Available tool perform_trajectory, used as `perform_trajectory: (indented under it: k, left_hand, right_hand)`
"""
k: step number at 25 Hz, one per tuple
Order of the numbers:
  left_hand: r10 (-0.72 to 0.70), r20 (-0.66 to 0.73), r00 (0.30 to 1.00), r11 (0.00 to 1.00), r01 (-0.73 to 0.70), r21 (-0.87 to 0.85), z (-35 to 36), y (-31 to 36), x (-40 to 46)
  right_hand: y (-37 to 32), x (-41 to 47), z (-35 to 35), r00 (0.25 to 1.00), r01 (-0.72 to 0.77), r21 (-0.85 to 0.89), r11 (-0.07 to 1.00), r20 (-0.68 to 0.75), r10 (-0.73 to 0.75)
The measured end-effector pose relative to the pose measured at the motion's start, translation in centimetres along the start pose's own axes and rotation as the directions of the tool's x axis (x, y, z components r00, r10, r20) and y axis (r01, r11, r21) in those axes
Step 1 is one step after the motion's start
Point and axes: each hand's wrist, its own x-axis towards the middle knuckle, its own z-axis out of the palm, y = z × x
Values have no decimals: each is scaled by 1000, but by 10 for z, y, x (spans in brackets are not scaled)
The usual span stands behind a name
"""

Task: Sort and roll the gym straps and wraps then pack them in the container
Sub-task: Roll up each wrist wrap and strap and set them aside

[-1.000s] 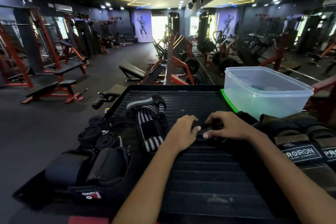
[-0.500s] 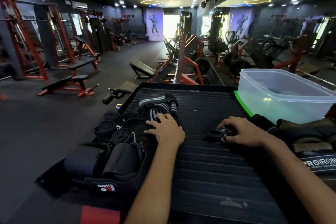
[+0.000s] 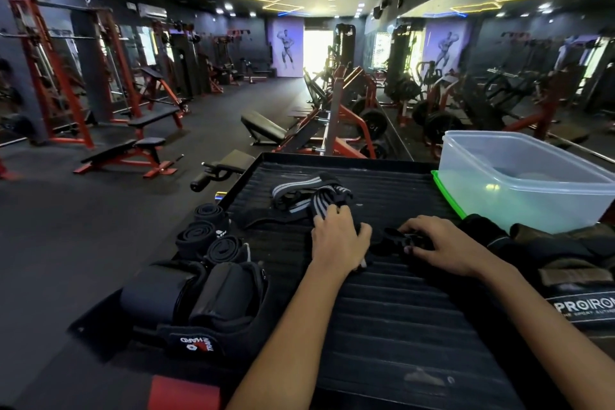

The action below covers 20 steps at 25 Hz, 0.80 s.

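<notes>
Head view: your left hand (image 3: 337,236) grips the striped wrap (image 3: 319,201), right hand (image 3: 439,245) pinches the black strap (image 3: 392,243); roll it tight toward frame centre.

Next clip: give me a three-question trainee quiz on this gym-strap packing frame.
1. True or false: the clear container already holds rolled straps.
2. The left hand rests on which item? A) the striped wrap B) the green lid C) a rolled black strap
3. Fill in: the right hand holds a small black strap against the ribbed black ____.

Key: 1 false, no straps in it. 2 A. 3 mat.
</notes>
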Motion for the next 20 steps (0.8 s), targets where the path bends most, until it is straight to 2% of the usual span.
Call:
perform_trajectory:
  k: [4, 9, 11, 13, 16, 18, 20]
  left_hand:
    - [113, 3, 994, 976, -111, -187, 6, 6, -2]
    - [293, 94, 952, 923, -256, -286, 12, 18, -9]
    - [299, 110, 948, 926, -260, -273, 14, 17, -8]
    - [249, 151, 957, 937, -199, -286, 15, 17, -9]
    - [239, 235, 942, 967, -208, -149, 15, 18, -11]
    - [214, 183, 959, 976, -219, 5, 12, 13, -6]
    - [129, 99, 987, 981, -142, 131, 5, 5, -2]
  right_hand:
    - [-4, 0, 3, 999, 3, 48, 999, -33, -1]
    - [-5, -1, 6, 1000, 18, 138, 990, 1, -18]
    - [-2, 0, 8, 1000, 18, 103, 995, -1, -18]
    - [0, 1, 10, 1000, -11, 44, 999, 12, 11]
    - [-2, 3, 12, 999, -33, 39, 999, 1, 33]
    - [-2, 2, 10, 999, -33, 34, 999, -26, 34]
    - [-2, 0, 7, 997, -65, -95, 993, -37, 62]
